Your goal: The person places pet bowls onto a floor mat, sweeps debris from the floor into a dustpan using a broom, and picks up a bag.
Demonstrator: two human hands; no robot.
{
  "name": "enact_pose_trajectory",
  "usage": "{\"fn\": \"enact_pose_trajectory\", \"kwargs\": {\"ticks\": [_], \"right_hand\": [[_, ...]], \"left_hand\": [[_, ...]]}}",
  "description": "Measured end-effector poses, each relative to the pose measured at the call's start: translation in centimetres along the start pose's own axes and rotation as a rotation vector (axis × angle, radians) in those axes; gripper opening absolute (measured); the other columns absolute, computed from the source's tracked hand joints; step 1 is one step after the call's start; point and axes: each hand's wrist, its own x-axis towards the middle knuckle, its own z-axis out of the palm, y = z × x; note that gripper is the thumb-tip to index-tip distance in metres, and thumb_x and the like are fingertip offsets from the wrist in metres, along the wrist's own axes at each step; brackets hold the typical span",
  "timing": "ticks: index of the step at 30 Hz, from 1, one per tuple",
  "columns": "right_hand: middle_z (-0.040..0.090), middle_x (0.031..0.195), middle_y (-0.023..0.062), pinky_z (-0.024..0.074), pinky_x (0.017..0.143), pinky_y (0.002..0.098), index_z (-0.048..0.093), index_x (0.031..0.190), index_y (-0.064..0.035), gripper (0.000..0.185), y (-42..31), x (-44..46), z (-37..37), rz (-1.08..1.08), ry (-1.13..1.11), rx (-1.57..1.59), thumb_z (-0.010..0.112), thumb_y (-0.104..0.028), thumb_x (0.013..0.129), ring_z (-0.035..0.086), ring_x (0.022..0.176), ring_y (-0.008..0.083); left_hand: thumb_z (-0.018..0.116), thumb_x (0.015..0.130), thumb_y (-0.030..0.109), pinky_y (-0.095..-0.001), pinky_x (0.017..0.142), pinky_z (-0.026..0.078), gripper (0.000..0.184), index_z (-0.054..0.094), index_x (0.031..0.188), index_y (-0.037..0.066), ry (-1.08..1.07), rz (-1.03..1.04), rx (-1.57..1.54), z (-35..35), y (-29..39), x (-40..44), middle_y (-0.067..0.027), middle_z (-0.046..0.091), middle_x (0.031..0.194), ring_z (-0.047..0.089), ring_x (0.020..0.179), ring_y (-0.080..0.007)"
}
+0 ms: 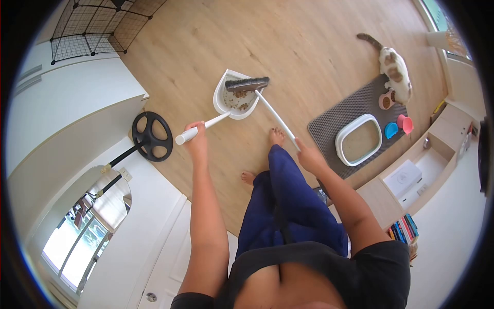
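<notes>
My left hand (195, 140) is wrapped round the thick white handle of a dustpan (218, 98). Brown crumbs and bits of debris (239, 100) lie in the pan. My right hand (310, 156) grips the thin white stick of a broom (276, 117). The broom's dark bristle head (247, 84) rests over the pan's far part, across its opening; whether the bristles touch the pan floor I cannot tell.
A cat (395, 72) stands by a pink food bowl (386, 101) on a grey mat (329, 123). The mat also bears a litter tray (339, 141) and a blue bowl (391, 130). At left are a black round base (163, 135), a white cabinet (77, 98) and a wire cage (92, 31).
</notes>
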Motion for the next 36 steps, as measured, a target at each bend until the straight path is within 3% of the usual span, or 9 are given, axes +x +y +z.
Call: {"fn": "enact_pose_trajectory", "kwargs": {"ticks": [6,10,14,17,21,23,26,31,36], "right_hand": [[0.060,0.084,0.0263,0.0469,0.070,0.0460,0.034,0.133,-0.0112,0.053,4.6,5.3,-8.0,-0.017,0.400,0.011,0.048,-0.016,0.083,0.060,0.076,0.0389],[0.062,0.080,0.0221,0.0492,0.060,0.0415,0.037,0.130,-0.0042,0.049,3.0,11.6,-15.6,0.137,0.357,0.245,0.045,-0.011,0.082,0.063,0.071,0.0327],[0.062,0.085,0.0238,0.0498,0.061,0.0417,0.035,0.129,-0.0044,0.048,1.9,11.1,-9.1,0.212,0.320,0.138,0.042,-0.009,0.082,0.063,0.073,0.0333],[0.060,0.092,0.0276,0.0455,0.074,0.0496,0.017,0.139,-0.0107,0.061,2.4,5.3,0.7,0.128,0.072,-0.099,0.041,-0.015,0.083,0.059,0.088,0.0411],[0.058,0.099,0.0288,0.0424,0.082,0.0494,0.028,0.137,-0.0139,0.056,-1.7,-4.2,1.1,0.134,-0.147,0.025,0.046,-0.019,0.083,0.055,0.097,0.0413],[0.058,0.099,0.0274,0.0445,0.080,0.0476,0.036,0.134,-0.0157,0.052,-1.3,-5.1,0.5,-0.008,-0.067,-0.027,0.049,-0.020,0.083,0.057,0.093,0.0398],[0.060,0.093,0.0252,0.0484,0.070,0.0425,0.038,0.132,-0.0140,0.050,-1.5,-1.5,-4.6,0.105,0.072,0.105,0.050,-0.020,0.084,0.062,0.079,0.0339],[0.059,0.069,0.0144,0.0473,0.050,0.0387,0.042,0.122,-0.0017,0.041,-3.7,16.2,-14.2,0.006,0.347,0.207,0.047,-0.011,0.082,0.058,0.053,0.0271],[0.062,0.079,0.0196,0.0478,0.052,0.0386,0.036,0.129,-0.0062,0.049,-5.2,13.4,-5.9,0.039,0.307,0.095,0.044,-0.007,0.081,0.060,0.061,0.0269]], "left_hand": [[0.063,0.077,0.016,-0.0263,0.068,0.041,0.015,0.062,0.082,0.002,0.012,-0.058,-0.001,-1.8,-0.8,-0.3,-0.0044,0.058,0.077,0.051,0.072,-0.0124],[0.061,0.078,0.014,-0.0270,0.066,0.042,0.012,0.061,0.083,0.003,0.027,-0.002,0.016,-3.3,-2.7,-1.2,-0.0047,0.059,0.075,0.053,0.071,-0.0137],[0.061,0.079,0.015,-0.0270,0.065,0.042,0.013,0.061,0.084,0.003,-0.008,-0.032,0.054,-4.8,-2.5,-2.9,-0.0046,0.059,0.075,0.053,0.070,-0.0134],[0.061,0.079,0.016,-0.0267,0.064,0.042,0.013,0.061,0.084,0.003,-0.016,-0.003,0.114,-5.1,-3.4,-3.6,-0.0046,0.059,0.076,0.053,0.069,-0.0133],[0.061,0.079,0.015,-0.0268,0.064,0.042,0.012,0.061,0.084,0.003,-0.022,-0.039,0.077,-5.4,-4.1,-3.9,-0.0047,0.059,0.077,0.053,0.069,-0.0135],[0.061,0.079,0.013,-0.0271,0.065,0.043,0.012,0.061,0.084,0.003,0.014,0.003,0.077,-5.8,-5.1,-3.7,-0.0052,0.060,0.078,0.054,0.071,-0.0138],[0.061,0.079,0.012,-0.0270,0.068,0.043,0.011,0.061,0.085,0.003,0.054,0.010,0.058,-6.7,-6.4,-4.3,-0.0055,0.060,0.080,0.054,0.073,-0.0138],[0.061,0.080,0.013,-0.0266,0.070,0.042,0.012,0.061,0.086,0.003,0.113,-0.093,0.008,-8.9,-8.6,-6.8,-0.0054,0.060,0.082,0.054,0.075,-0.0136],[0.061,0.081,0.019,-0.0245,0.072,0.040,0.019,0.059,0.091,0.002,0.144,-0.192,-0.043,-10.6,-11.1,-8.6,-0.0033,0.057,0.083,0.050,0.078,-0.0114]]}}
